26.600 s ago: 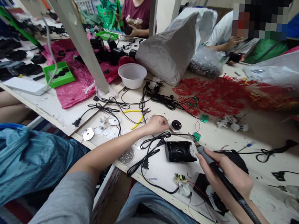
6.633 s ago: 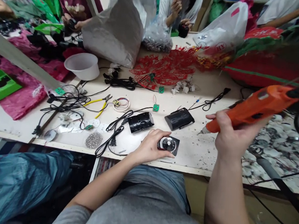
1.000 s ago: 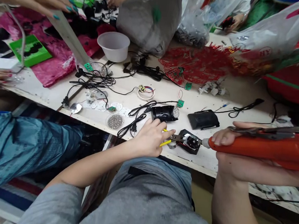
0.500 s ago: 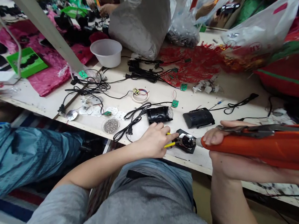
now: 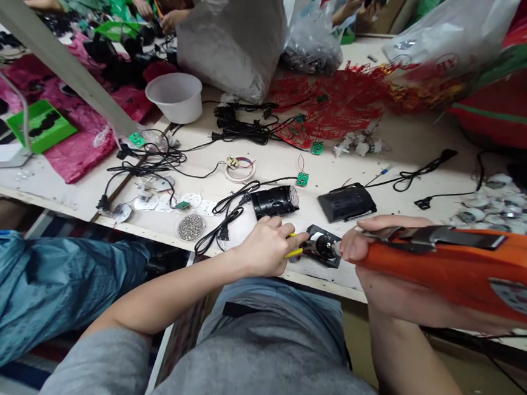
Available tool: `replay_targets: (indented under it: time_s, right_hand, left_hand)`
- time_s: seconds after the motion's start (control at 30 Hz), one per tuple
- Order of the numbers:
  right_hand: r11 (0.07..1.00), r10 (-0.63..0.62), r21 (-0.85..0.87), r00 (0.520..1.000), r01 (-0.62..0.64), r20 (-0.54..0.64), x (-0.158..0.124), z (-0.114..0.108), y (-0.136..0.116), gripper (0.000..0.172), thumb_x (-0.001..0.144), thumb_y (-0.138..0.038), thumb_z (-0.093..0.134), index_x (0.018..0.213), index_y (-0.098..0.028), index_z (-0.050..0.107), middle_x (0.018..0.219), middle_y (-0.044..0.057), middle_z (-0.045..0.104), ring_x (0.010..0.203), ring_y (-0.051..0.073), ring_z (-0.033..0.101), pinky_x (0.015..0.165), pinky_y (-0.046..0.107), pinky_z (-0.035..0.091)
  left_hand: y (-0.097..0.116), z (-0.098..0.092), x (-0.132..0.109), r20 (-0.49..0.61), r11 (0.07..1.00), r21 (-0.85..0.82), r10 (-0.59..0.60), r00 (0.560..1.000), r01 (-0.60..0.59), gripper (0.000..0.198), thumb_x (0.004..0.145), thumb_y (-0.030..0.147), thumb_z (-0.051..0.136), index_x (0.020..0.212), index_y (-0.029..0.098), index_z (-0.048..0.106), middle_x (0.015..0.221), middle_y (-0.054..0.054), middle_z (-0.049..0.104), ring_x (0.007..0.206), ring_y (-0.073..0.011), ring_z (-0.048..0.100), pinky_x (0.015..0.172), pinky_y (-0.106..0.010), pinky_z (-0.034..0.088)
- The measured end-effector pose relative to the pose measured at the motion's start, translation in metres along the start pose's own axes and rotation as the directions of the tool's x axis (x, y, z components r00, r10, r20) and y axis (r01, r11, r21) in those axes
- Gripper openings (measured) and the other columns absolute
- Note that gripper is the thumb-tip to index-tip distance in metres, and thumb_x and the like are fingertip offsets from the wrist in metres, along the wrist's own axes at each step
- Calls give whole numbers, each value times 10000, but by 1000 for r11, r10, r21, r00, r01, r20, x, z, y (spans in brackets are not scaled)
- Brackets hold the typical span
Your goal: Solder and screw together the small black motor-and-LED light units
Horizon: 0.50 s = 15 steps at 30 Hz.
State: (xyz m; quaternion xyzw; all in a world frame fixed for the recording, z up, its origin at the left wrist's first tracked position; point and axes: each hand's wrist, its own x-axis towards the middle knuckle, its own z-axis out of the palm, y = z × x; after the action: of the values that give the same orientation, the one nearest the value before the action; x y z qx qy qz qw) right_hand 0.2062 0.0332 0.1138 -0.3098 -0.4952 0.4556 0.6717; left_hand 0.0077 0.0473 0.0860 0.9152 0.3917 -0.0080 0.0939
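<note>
My left hand (image 5: pixel 271 245) is closed around yellow-handled pliers (image 5: pixel 294 252), whose jaws reach a black housing (image 5: pixel 330 260) lying near the table's front edge. A round dark part (image 5: pixel 325 246) sits in that housing. My right hand (image 5: pixel 389 280) grips an orange electric screwdriver (image 5: pixel 459 261), held almost level. Its tip meets the housing beside the round part; the exact contact point is too small to make out. Just behind the pliers lies a black lamp body (image 5: pixel 276 202) with a clustered LED face. To its right rests a black casing (image 5: pixel 346 202).
A round dish of screws (image 5: pixel 191 226) stands left of my left hand. Black power cords (image 5: pixel 241 129), small green circuit boards (image 5: pixel 302 179) and red wires (image 5: pixel 330 105) spread across the table. Behind are a white bowl (image 5: pixel 175 96) and a grey bag (image 5: pixel 230 36). Other people work nearby.
The whole view has shifted slightly. The screwdriver's rear end has swung lower and nearer, showing more of its body. Both hands keep hold of their tools at the housing.
</note>
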Motion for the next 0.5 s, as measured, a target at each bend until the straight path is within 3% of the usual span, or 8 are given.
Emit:
replay_targets:
  time_s: [0.17, 0.3, 0.4, 0.5]
  right_hand:
    - [996, 58, 74, 998, -58, -5, 2, 4, -4, 752, 649, -876, 585, 916, -189, 734, 711, 75, 673, 508, 229, 603, 448, 403, 503]
    - [1000, 17, 26, 1000, -17, 19, 6, 6, -6, 716, 683, -864, 564, 855, -194, 749, 616, 57, 636, 479, 225, 589, 416, 376, 484]
    - [999, 2, 45, 1000, -3, 21, 9, 1, -4, 793, 665, -919, 522, 870, -188, 749, 675, 75, 660, 463, 223, 582, 407, 393, 486]
    - [997, -1, 78, 1000, -2, 28, 8, -10, -2, 884, 616, -952, 537, 976, -172, 746, 696, 81, 666, 469, 233, 588, 409, 404, 489]
  left_hand:
    - [-2, -1, 1, 1, 1000, 11, 8, 1000, -8, 595, 799, 262, 617, 1389, 209, 568, 1087, -114, 668, 942, -281, 583, 794, -405, 458]
    - [-4, -1, 1, 19, 1000, 9, 18, 1000, -19, 550, 795, 223, 615, 1345, 223, 593, 1053, -100, 671, 924, -265, 593, 766, -377, 467]
    - [0, -1, 2, 69, 999, -3, 50, 996, -50, 480, 836, 194, 575, 1314, 216, 607, 1009, -92, 672, 878, -246, 606, 716, -355, 477]
    - [10, -5, -1, 52, 997, -23, 69, 996, -68, 461, 877, 190, 534, 1334, 209, 590, 980, -96, 664, 888, -248, 610, 688, -350, 489]
